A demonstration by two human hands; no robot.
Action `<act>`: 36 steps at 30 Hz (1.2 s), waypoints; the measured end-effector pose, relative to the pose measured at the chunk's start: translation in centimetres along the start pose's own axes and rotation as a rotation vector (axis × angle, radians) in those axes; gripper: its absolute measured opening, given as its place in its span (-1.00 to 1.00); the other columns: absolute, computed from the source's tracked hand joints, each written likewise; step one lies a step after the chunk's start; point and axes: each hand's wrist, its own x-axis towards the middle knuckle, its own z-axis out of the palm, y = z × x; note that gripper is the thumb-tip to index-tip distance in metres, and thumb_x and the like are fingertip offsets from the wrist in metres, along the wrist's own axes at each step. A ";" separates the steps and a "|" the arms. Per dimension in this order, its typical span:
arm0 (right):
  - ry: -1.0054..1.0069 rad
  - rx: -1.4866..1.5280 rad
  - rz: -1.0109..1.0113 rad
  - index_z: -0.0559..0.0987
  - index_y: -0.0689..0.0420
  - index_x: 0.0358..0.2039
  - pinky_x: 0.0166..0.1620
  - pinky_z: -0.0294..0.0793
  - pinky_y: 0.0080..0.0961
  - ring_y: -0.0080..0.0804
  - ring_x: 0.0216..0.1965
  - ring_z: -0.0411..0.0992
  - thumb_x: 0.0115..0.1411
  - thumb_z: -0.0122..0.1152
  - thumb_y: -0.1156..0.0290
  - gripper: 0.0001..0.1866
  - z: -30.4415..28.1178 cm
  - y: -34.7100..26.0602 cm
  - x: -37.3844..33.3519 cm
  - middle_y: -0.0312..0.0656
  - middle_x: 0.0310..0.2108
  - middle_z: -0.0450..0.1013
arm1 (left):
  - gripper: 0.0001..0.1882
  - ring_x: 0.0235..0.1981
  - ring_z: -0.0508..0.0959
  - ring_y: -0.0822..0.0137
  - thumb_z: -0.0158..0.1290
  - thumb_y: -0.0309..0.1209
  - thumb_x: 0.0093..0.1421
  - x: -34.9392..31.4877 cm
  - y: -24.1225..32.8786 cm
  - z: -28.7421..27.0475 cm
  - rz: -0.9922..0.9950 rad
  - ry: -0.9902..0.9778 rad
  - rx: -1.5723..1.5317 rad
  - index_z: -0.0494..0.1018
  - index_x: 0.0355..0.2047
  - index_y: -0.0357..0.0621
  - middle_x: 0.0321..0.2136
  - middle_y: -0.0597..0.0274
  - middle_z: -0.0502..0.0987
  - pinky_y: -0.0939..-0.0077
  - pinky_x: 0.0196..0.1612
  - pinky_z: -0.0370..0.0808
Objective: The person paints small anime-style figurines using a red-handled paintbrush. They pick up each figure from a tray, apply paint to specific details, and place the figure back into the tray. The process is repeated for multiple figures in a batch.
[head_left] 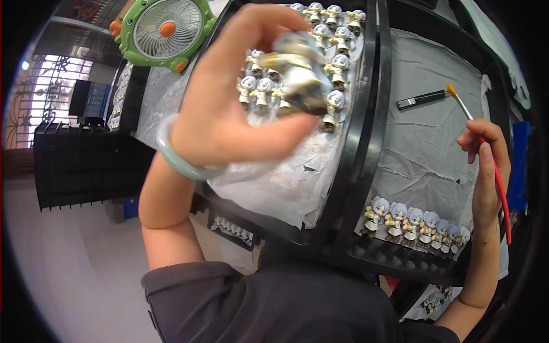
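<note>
My left hand (229, 114), a pale bangle on its wrist, is raised over the left tray and grips a small figurine (300, 74) between thumb and fingers. Motion smears the figurine, but its grey-blue hair and white clothing show. Behind it, several similar figurines (341, 64) stand in rows on the lined left tray (286, 188). My right hand (489, 154) is closed around a paintbrush (499, 183) with a red handle and orange-brown bristles pointing up and left, over the right tray (417, 143). Along that tray's near edge stands a row of several figurines (412, 223).
A black, flat stick-like object (422, 100) lies on the right tray's liner beside the brush tip. A green fan (166, 31) with an orange hub stands at the upper left. Black crates (88, 163) are at the left. Another small tray of figurines (231, 228) sits lower, near my left arm.
</note>
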 end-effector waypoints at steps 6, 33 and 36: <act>0.026 0.044 -0.045 0.38 0.25 -0.17 -0.38 0.15 -0.72 -0.63 -0.39 0.29 0.18 -0.29 0.28 -0.64 -0.9 0.4 0.1 -0.27 -0.41 0.36 | -0.37 -0.25 0.37 0.19 0.14 -0.35 -0.37 -5.3 -3.4 -2.6 -0.277 -0.307 0.683 0.26 -0.18 -0.14 -0.31 0.17 0.37 0.39 -0.13 0.19; 0.146 0.207 -0.247 0.38 0.25 -0.29 -0.32 0.26 -0.69 -0.63 -0.42 0.29 0.18 -0.17 0.26 -0.70 -0.1 -0.3 0.7 -0.23 -0.48 0.35 | -0.82 -0.42 0.40 0.28 -0.05 -0.37 -0.09 1.3 5.3 16.9 0.308 -1.083 0.734 0.33 -0.47 -0.21 -0.59 0.28 0.41 0.47 -0.34 0.26; 0.175 0.199 -0.254 0.38 0.26 -0.28 -0.31 0.26 -0.67 -0.61 -0.40 0.29 0.17 -0.15 0.27 -0.71 0.2 -0.5 0.7 -0.22 -0.47 0.35 | -0.79 -0.39 0.42 0.24 -0.05 -0.46 -0.08 0.9 5.9 13.1 0.235 -0.775 0.450 0.33 -0.39 -0.26 -0.52 0.19 0.42 0.44 -0.32 0.31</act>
